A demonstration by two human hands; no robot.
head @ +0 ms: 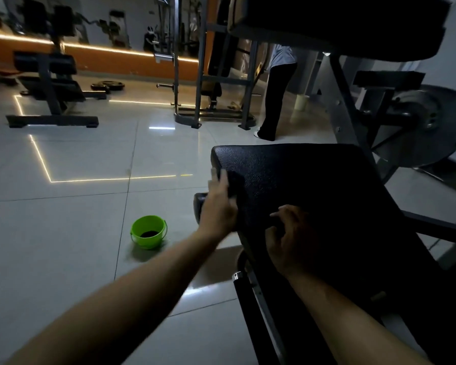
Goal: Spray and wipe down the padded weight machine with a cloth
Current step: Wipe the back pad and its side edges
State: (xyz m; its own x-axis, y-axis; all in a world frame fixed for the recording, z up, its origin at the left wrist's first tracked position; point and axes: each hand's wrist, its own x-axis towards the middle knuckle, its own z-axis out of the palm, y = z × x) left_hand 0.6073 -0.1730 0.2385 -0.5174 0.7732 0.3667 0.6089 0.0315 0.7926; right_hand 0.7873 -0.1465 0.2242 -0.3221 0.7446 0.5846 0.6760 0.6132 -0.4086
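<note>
L hand (219, 204), fingers (221, 178) flat, presses soft limp cloth (235, 186) at pad (306, 180) left edge (bunches easily, so palm it); R hand (292, 241) curled mid-pad, grasp unclear.

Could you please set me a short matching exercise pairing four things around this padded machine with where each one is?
Things:
1 green bucket
2 cloth
3 right hand
4 weight plates

Places:
A held against the pad at its left edge by the left hand
B far back on the floor, near the orange wall
C on the floor left of the pad
D resting on the pad's near part

Pairs: 1-C, 2-A, 3-D, 4-B
</note>
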